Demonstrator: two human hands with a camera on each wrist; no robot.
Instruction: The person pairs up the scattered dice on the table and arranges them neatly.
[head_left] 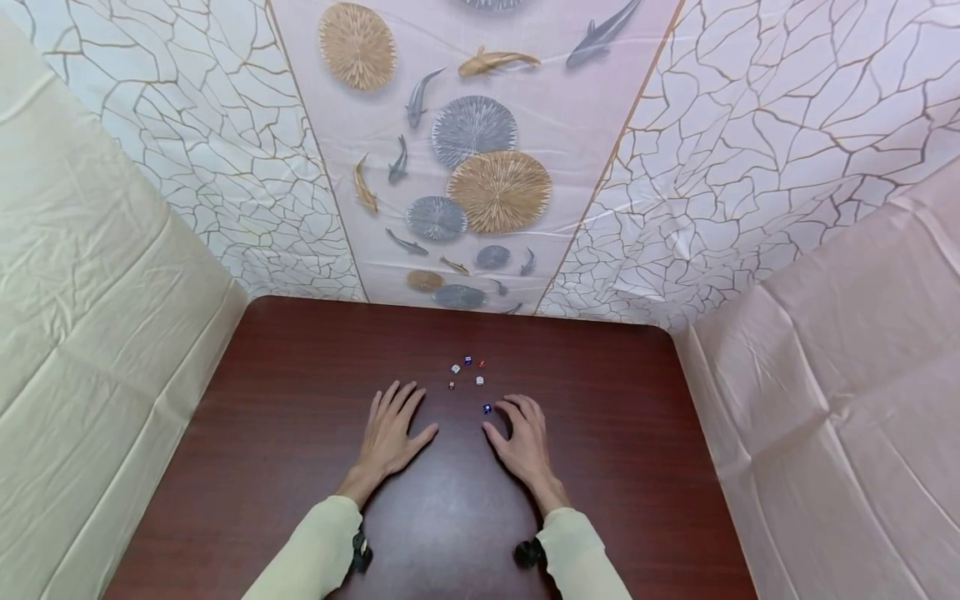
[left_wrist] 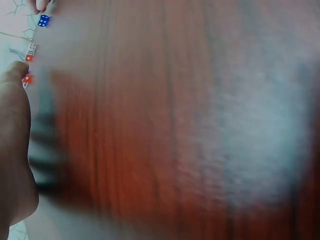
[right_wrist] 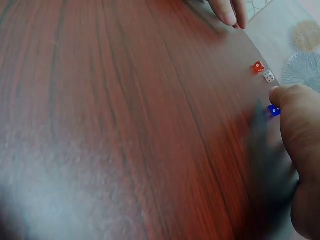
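Note:
My left hand [head_left: 392,435] rests on the table with its fingers spread, holding nothing. To the right, my right hand [head_left: 525,444] lies with loosely bent fingers and nothing in its grasp. A blue die [head_left: 487,409] sits just left of its index fingertip; whether they touch I cannot tell. Farther back is a loose cluster: a second blue die [head_left: 468,360], a red die [head_left: 482,363], a white die [head_left: 455,368], another white die [head_left: 480,381] and another red die [head_left: 452,385]. In the right wrist view the near blue die [right_wrist: 274,110] shows beside the thumb, partly hidden.
The dark reddish-brown wooden table [head_left: 285,392] reaches back to a patterned cloth [head_left: 495,192] hanging at its far edge. Pale cloth walls [head_left: 90,333] stand on both sides. A dark band [head_left: 362,552] circles the left wrist, and a similar device [head_left: 528,552] sits at the right.

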